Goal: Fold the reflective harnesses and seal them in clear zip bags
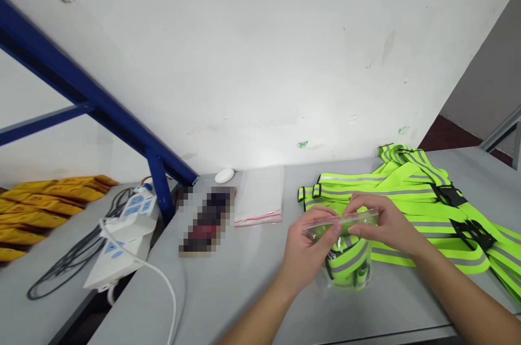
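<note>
A clear zip-lock bag [368, 274] with a coiled neon-yellow reflective strap [348, 261] inside stands at the front of the grey table. My left hand [307, 250] pinches the bag's top edge at the left, thumb against fingers. On the right part of the same edge, my right hand [382, 223] is closed in a pinch. A reddish seal line runs along the edge between the hands. Behind and right of them lies a pile of neon-yellow reflective straps [415, 193] with grey stripes and black buckles [474, 234].
A stack of flat clear bags [259, 193] lies near the wall, beside a white oval object [224, 175] and a pixelated item [207, 223]. White power strips [130, 231] with cables, yellow bundles [44, 212] and a blue metal frame [122, 131] are at left.
</note>
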`<state>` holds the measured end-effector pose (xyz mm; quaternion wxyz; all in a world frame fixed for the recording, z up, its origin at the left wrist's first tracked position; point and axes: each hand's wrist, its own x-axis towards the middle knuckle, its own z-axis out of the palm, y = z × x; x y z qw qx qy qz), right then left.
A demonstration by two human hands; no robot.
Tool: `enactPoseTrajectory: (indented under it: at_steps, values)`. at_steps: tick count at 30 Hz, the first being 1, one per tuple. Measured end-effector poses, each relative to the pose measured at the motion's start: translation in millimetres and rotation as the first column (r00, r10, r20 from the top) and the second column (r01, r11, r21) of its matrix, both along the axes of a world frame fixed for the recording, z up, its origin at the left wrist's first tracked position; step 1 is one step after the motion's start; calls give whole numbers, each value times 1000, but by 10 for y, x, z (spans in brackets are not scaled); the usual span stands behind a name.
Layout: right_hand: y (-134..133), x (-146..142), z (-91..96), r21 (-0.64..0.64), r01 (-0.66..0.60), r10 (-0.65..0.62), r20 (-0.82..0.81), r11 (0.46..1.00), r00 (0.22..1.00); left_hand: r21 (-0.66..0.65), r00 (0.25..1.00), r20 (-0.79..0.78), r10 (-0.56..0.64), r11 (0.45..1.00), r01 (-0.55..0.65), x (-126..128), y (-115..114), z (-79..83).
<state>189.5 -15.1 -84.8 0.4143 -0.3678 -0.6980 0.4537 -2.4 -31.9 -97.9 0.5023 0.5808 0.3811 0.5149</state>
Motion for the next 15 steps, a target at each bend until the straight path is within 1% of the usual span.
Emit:
enactPoseTrajectory:
  at_steps: [2, 9, 15]
  values:
    - [-2, -18, 12, -12, -10, 9, -16, 1000, 1000, 10, 1000, -8, -10, 1000, 10, 4, -5, 2]
    - [-15, -56, 1, -39, 13, -16, -90, 999, 996, 34, 1000, -20, -20, 999, 21, 12, -16, 7]
    - [-33, -82, -7, -28, 59, -62, -122, 998, 991, 41, 1000, 4, -31, 999, 31, 10, -18, -1]
